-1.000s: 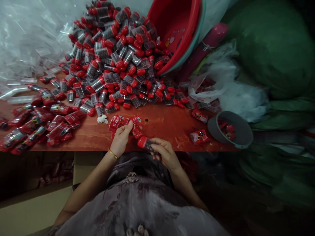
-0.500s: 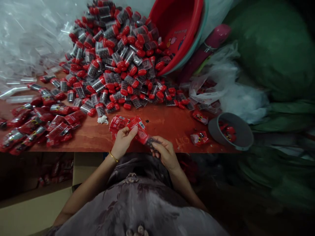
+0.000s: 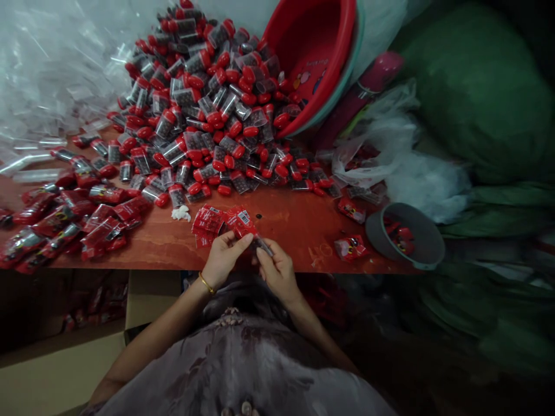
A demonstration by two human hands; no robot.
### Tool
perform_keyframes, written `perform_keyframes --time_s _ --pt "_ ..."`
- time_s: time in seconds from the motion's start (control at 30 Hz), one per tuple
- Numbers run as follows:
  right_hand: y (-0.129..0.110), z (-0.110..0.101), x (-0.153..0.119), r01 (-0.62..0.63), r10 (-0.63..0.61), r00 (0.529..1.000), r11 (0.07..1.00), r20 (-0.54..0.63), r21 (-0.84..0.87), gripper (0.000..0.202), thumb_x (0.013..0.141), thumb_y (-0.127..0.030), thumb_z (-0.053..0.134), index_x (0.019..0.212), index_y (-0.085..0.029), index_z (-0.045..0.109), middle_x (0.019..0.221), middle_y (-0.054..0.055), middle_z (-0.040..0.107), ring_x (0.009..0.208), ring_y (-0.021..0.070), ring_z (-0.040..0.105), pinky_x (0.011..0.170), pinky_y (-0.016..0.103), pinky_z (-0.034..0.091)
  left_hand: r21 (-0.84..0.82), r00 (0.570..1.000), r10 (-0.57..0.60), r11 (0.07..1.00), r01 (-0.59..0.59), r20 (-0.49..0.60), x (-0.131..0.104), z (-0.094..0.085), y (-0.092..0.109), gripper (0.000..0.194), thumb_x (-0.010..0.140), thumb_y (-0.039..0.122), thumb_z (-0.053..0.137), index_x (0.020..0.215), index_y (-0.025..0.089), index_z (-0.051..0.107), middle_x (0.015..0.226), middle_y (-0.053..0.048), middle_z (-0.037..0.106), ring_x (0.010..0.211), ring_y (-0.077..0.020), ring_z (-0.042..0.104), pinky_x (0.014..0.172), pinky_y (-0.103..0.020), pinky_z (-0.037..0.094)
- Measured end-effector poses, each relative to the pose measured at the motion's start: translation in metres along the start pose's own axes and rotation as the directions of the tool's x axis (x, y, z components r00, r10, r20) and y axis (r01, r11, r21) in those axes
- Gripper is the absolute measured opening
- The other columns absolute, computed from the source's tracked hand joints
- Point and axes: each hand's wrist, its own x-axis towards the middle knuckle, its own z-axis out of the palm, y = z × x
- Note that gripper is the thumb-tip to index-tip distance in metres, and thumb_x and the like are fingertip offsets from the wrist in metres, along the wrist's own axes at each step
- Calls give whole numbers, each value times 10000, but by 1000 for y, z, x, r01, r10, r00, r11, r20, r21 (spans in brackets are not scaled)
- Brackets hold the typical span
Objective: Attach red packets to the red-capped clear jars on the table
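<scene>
My left hand (image 3: pixel 223 258), with a gold bracelet at the wrist, pinches a red printed wrapper (image 3: pixel 243 222) that shows a white barcode label. My right hand (image 3: pixel 277 267) is closed on a clear tube with dark contents (image 3: pixel 263 245), whose upper end meets the wrapper's lower end. Whether the tube sits inside the wrapper I cannot tell. Just beyond my left hand, flat red wrappers (image 3: pixel 207 222) lie stacked on the reddish table (image 3: pixel 299 222). A white crumpled scrap (image 3: pixel 181 213) rests left of them.
Red-capped tubes (image 3: pixel 208 110) form a large heap at the back, against a tilted red basin (image 3: pixel 342 52). Filled red packets (image 3: pixel 104 222) lie left. On the right are a grey bowl (image 3: pixel 377 231), plastic bags (image 3: pixel 433 179) and a pink bottle (image 3: pixel 368 84). Below left is a cardboard box (image 3: pixel 65 370).
My right hand has moved left with the tube, closer to my left hand. The tube's end now meets the wrapper more closely, and my left hand has shifted slightly right.
</scene>
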Motion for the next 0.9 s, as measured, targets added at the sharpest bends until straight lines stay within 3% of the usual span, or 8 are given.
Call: perform_keyframes --time_s 0.1,0.2,0.4,0.63,0.8,0.9 --pt "2 3 -1 -9 7 999 999 41 41 305 881 -465 469 1013 -204 556 637 -35 548 380 51 365 365 188 289 -30 999 -16 999 17 38 -3 0 -6 343 587 426 788 732 134 682 658 -9 671 564 -101 570 610 -241 476" --pt "3 6 -1 14 -14 1000 1000 -12 15 294 883 -466 469 1004 -209 547 649 -30 545 402 57 380 382 190 306 -3 997 -24 1000 24 70 -6 -2 -11 315 638 419 758 722 129 667 569 19 611 494 -80 514 518 -211 425" --pt "-1 7 -2 42 -40 997 999 73 -24 296 884 -486 461 951 -211 547 622 -38 531 436 69 391 406 189 319 -29 997 44 999 -46 -58 -2 -4 -6 338 602 442 773 671 126 673 663 -18 674 616 -103 577 649 -229 472" --pt "-6 11 -2 -48 19 991 977 136 210 320 853 -527 494 868 -208 508 627 -62 518 373 33 321 395 185 356 44 983 -37 999 30 182 -6 -2 3 305 687 425 713 651 131 638 484 19 572 396 -87 489 417 -213 402" --pt "-7 17 -2 -49 24 994 970 108 239 318 854 -525 497 873 -208 493 650 -65 519 368 25 318 392 185 361 -31 992 -20 999 24 124 -11 0 -3 380 699 521 671 648 153 590 465 32 537 374 -91 478 375 -214 400" --pt "-7 18 1 -38 26 997 985 71 167 323 855 -527 498 871 -205 497 544 -94 434 362 37 310 395 186 350 -52 999 -2 999 4 54 -14 2 -11 439 670 578 667 617 152 577 454 46 499 368 -76 446 365 -209 392"
